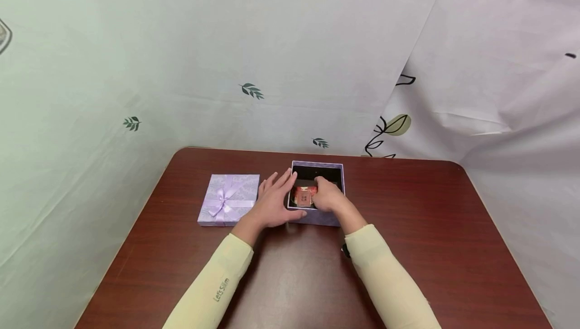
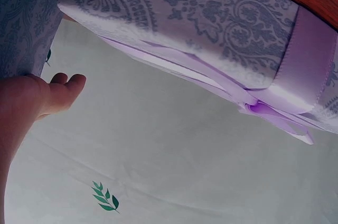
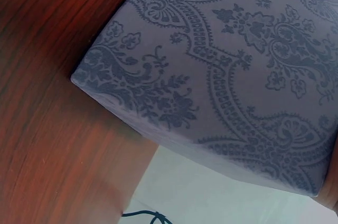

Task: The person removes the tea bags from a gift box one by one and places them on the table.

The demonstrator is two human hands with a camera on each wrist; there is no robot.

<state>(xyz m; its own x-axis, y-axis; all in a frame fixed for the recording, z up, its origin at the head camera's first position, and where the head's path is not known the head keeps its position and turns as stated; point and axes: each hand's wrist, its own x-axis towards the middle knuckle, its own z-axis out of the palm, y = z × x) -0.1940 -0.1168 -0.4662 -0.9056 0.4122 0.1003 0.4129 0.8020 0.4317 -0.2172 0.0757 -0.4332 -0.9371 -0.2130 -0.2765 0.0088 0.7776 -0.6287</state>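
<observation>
A lilac patterned gift box [image 1: 323,218] with a dark inside stands without its lid on the table. In it lies a small red item with a label [image 1: 304,198], partly covered. My left hand [image 1: 272,205] rests at the box's left side, fingers extended and spread, the thumb along the front edge. My right hand [image 1: 329,197] reaches into the box beside the red item; its fingertips are hidden, so I cannot tell whether they grip anything. Left of the box lies the lilac lid [image 1: 246,191] with a ribbon bow [image 1: 222,199], close to my left hand.
The dark red-brown table [image 1: 421,238] has rounded far corners. Behind it hangs a pale cloth backdrop [image 1: 281,57] printed with leaves. The lid stands just left of my left wrist.
</observation>
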